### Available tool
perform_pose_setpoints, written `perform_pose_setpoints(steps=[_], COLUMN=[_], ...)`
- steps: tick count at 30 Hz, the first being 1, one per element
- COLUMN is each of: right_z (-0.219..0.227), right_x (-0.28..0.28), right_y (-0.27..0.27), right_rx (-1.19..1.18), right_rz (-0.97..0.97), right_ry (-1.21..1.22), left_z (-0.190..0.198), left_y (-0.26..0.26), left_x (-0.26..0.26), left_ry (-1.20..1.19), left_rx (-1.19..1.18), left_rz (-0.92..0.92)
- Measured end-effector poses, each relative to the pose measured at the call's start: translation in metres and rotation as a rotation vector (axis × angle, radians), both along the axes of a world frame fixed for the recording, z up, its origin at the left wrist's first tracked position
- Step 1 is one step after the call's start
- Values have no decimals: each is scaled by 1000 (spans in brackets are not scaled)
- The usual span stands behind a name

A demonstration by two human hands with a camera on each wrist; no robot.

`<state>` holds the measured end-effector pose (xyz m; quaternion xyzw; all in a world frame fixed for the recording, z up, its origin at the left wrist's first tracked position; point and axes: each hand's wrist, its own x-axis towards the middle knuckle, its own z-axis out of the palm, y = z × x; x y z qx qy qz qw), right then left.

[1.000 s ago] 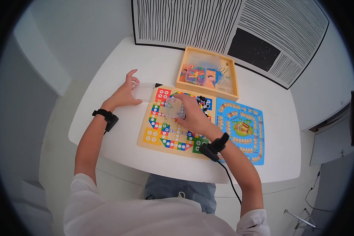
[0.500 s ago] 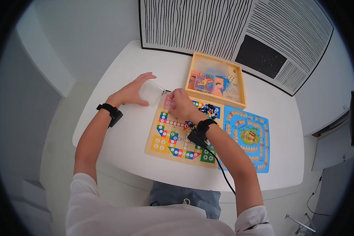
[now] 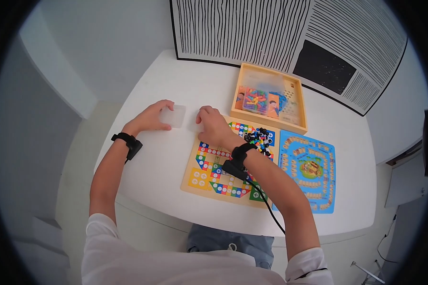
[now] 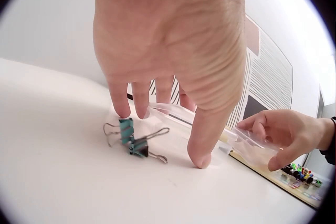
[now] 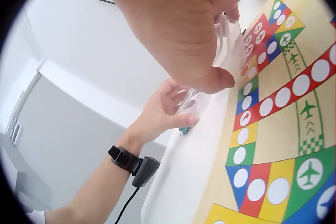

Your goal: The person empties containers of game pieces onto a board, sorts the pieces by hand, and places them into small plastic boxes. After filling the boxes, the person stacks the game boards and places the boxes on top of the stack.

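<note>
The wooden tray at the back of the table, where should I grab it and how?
I'd take the wooden tray by its left and right walls, one hand from each side. The raised walls offer edges to grip; the framed print stands close behind, and the airplane board lies close in front. Keep it level, as it holds a tub of coloured pieces.

The clear, smooth plastic box (image 3: pixel 174 116) at the fingers looks slightly glossy. The teal binder clips (image 4: pixel 138 145) show painted metal bodies and shiny wire handles. The far shallow tray (image 3: pixel 295 124) is pale wood; the white tabletop (image 3: pixel 150 178) looks smooth and matt.
</note>
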<state>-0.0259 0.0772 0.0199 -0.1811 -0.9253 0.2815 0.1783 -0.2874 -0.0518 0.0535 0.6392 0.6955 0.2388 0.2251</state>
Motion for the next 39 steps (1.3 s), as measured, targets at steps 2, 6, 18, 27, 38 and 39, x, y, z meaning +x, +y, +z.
perform_pose_setpoints(steps=[2,6,18,27,38,39], right_z=[-4,-6,26,45,40,41], right_x=[-6,-28,-3,60,73,78], right_y=[-2,5,30,113,120,116], right_rx=[175,241,327,234,14,122], right_rz=[23,11,-10,-550,-667,-609], right_ry=[140,79,259,-359,-96,44], left_z=[6,10,30,36,30,29], left_y=[-3,-7,-19,-13,-76,-78], left_x=[-7,-10,19,141,221,221], left_ry=[-21,-89,243,66,-217,-217], left_rx=[-31,-112,145,418,459,462], left_rz=[25,87,41,-110,-35,-30])
